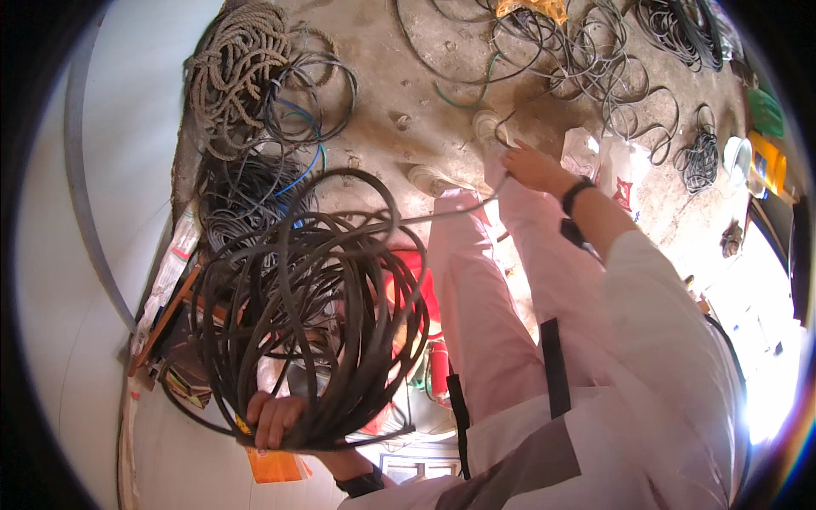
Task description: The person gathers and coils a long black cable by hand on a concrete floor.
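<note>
A thick bundle of looped black cable (376,357) hangs from my left hand (277,417), whose fingers are wrapped around its lower side. One cable length (446,213) stretches from the bundle across my knees to my right hand (535,169). My right fingers are closed on that length, over my shin. Beyond the fingers the cable bends into a small loop near my shoe (488,127) and leads towards a loose tangle of cable (593,57) on the floor. A short cable end (395,433) sticks out beneath the bundle.
Coiled rope (239,64) and a heap of dark cable (242,204) lie along the pale wall (121,159). More black coils (679,29) rest at the upper right. A small cable bundle (699,159) and white bags (615,166) lie on the right. A red cylinder (438,370) stands beside my leg.
</note>
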Motion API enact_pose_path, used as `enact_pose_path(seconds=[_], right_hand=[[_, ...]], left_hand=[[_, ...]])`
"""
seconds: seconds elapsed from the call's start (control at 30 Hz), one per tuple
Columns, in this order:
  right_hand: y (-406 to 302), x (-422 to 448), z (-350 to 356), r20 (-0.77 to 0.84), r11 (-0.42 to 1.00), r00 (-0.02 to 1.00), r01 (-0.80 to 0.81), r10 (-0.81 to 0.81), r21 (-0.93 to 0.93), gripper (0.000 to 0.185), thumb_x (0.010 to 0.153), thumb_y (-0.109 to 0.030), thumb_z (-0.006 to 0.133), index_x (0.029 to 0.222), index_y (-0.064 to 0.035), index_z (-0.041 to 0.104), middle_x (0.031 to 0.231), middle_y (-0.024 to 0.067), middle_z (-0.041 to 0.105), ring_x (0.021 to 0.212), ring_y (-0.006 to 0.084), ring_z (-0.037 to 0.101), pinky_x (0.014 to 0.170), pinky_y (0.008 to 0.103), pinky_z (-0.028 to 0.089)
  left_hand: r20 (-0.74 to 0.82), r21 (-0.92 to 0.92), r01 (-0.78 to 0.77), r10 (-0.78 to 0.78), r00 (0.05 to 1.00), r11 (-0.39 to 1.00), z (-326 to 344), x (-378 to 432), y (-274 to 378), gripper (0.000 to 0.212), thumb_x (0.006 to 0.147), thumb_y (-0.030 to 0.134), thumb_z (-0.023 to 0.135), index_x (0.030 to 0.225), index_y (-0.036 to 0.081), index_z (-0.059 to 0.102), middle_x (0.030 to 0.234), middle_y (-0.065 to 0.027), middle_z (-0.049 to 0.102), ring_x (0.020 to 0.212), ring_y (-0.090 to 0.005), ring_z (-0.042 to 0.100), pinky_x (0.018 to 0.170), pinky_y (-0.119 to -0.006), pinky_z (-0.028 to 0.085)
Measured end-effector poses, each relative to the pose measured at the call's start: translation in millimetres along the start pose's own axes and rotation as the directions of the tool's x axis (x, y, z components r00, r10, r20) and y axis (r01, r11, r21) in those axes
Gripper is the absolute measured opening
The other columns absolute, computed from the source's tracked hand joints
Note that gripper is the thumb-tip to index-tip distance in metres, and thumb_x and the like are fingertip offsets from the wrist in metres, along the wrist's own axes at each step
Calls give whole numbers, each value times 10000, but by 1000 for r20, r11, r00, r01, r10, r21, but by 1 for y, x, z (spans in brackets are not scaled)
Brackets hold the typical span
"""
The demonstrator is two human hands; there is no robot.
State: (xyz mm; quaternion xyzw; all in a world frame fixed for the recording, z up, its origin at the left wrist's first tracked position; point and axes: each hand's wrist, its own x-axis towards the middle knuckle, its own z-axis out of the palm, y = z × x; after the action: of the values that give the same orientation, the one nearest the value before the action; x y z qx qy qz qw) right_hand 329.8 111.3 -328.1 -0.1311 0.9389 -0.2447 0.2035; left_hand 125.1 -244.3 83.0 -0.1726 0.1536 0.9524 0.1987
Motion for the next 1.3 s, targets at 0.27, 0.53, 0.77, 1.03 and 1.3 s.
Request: enact_pose_path(seconds=[0.27,0.53,0.77,1.03,1.3], right_hand=[[-66,-32,-104,479,989,869,70,-124,129,146,810,-179,477,845,-58,550,568,138,560,567,327,590,516,455,451],[-90,2,-119,343,983,939,-25,-39,179,117,764,-158,519,784,-48,554,552,131,550,544,322,588,488,438,443],[-44,-6,-36,498,972,835,-208,233,-107,118,771,-161,531,770,-49,568,673,133,591,635,302,613,530,398,473],[-6,-9,24,598,843,663,-536,450,-41,196,850,-241,509,895,-75,602,826,141,635,746,300,618,624,391,484],[33,87,92,568,929,744,-349,352,-119,194,838,-203,544,966,-58,565,856,125,603,745,296,604,625,379,477]], left_hand=[[-230,-169,-231,190,954,958,-49,73,-50,373,699,194,745,947,136,472,742,77,537,707,-48,514,725,-234,421],[-47,-35,308,-310,950,951,-173,119,-120,536,753,549,602,961,71,479,715,26,535,720,-124,520,842,-325,404],[32,42,571,-572,820,820,-257,158,-211,645,799,583,466,1018,-22,509,764,-180,600,697,-283,592,677,-398,482],[154,-253,795,-789,595,551,-335,205,-215,661,753,576,557,1024,-25,515,721,-158,587,609,-266,588,548,-346,470],[61,-155,659,-659,750,736,-662,257,-148,807,647,771,504,982,38,481,570,4,415,464,-109,370,527,-269,352]])
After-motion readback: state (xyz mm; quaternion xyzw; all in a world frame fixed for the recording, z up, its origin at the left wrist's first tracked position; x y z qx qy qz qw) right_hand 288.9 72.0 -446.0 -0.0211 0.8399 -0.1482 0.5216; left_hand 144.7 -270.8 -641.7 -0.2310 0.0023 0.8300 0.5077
